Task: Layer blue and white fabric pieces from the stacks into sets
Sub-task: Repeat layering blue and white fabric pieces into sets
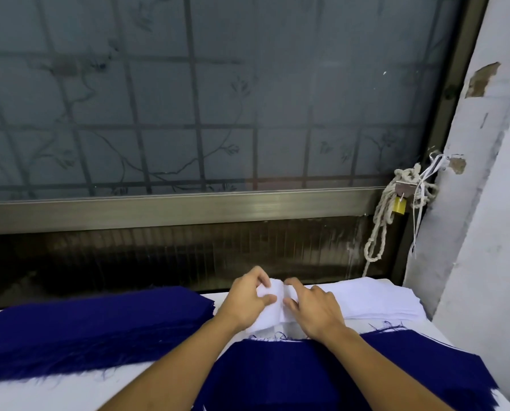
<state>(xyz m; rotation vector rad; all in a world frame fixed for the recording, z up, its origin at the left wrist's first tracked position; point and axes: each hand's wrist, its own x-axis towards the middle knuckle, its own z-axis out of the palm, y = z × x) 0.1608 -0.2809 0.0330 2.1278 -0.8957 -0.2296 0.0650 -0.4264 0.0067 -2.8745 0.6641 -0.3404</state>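
Note:
A thick stack of dark blue fabric (99, 318) with frayed edges lies at the left. A stack of white fabric pieces (375, 298) sits at the back right, by the wall. In front of me lies a blue piece (292, 372) on the layered set. Between the stacks, my left hand (247, 298) pinches a white fabric piece (273, 310) with thumb and fingers. My right hand (313, 307) pinches the same piece at its right edge, beside the white stack.
The white table surface (55, 393) shows at the lower left. A frosted window with a metal frame (188, 209) runs along the back. A rope and a brass padlock (399, 206) hang at the right, next to a white wall (485, 232).

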